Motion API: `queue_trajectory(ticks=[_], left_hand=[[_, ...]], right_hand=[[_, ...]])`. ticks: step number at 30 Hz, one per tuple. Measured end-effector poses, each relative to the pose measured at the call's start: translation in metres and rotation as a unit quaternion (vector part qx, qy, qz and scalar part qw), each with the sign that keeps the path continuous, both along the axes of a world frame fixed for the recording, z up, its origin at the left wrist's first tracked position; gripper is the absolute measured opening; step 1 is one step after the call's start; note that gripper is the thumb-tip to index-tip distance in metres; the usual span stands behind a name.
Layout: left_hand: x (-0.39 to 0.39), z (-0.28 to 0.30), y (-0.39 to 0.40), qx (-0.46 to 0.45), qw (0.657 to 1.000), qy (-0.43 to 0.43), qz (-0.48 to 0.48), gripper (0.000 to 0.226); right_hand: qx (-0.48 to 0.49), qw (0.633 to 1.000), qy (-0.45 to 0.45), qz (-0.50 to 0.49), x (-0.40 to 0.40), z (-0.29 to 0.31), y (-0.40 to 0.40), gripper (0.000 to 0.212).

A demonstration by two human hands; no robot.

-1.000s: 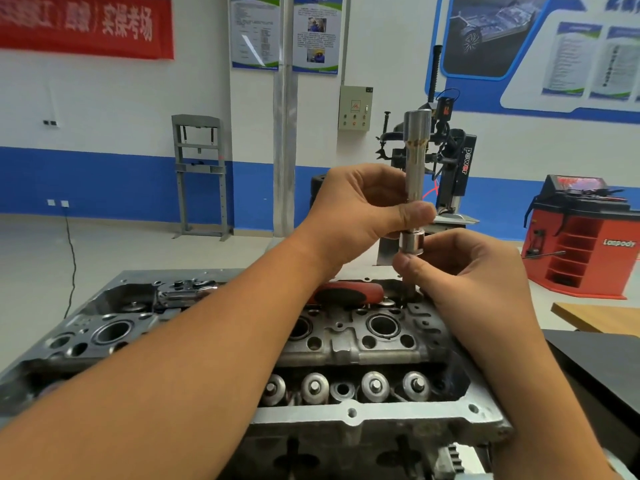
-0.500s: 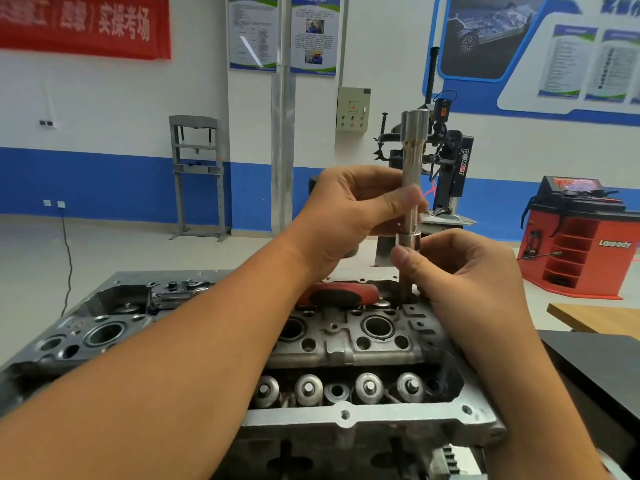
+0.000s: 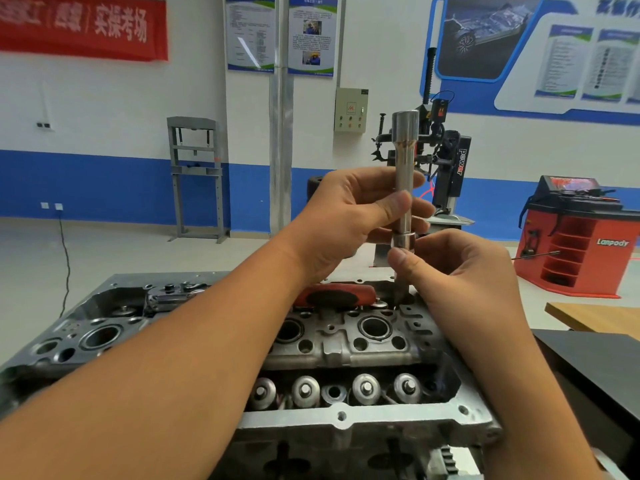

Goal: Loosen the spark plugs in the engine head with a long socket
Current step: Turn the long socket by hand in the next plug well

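L hand (image 3: pixel 341 216) grips upright socket (image 3: pixel 404 174); R hand (image 3: pixel 460 268) pinches base.

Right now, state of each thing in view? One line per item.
long socket: upright, held above the head, not in a well
left hand: grips the socket shaft
right hand: pinches the socket's lower end
engine head: cover off, plug wells exposed
ratchet: lying on the head, unheld
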State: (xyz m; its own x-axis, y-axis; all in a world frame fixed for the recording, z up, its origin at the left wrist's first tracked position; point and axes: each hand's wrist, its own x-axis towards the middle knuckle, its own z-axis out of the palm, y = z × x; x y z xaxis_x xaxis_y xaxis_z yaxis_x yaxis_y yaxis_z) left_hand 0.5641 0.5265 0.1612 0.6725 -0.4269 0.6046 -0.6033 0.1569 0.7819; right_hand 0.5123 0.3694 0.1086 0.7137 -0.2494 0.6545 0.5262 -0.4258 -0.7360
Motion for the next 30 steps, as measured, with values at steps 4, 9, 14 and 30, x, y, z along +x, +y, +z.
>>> queue_trajectory(ticks=[4, 9, 14, 30], left_hand=[[-0.0023, 0.0006, -0.0027, -0.009, 0.998, -0.030, 0.050, 0.019], [-0.0023, 0.0010, -0.0013, -0.015, 0.999, -0.024, 0.039, 0.021], [-0.0036, -0.0005, -0.0046, 0.018, 1.000, -0.018, 0.018, 0.022], [-0.0041, 0.0029, -0.0013, -0.019, 0.998, -0.025, 0.054, 0.030]], right_hand=[[0.008, 1.000, -0.004, 0.005, 0.0000, 0.0000, -0.0007, 0.017], [0.002, 1.000, -0.004, 0.001, -0.0006, -0.0008, -0.0005, 0.021], [-0.004, 1.000, 0.007, 0.000, 0.0019, 0.0000, -0.0003, 0.017], [0.016, 1.000, -0.006, 0.013, -0.0004, -0.0004, 0.0000, 0.016]])
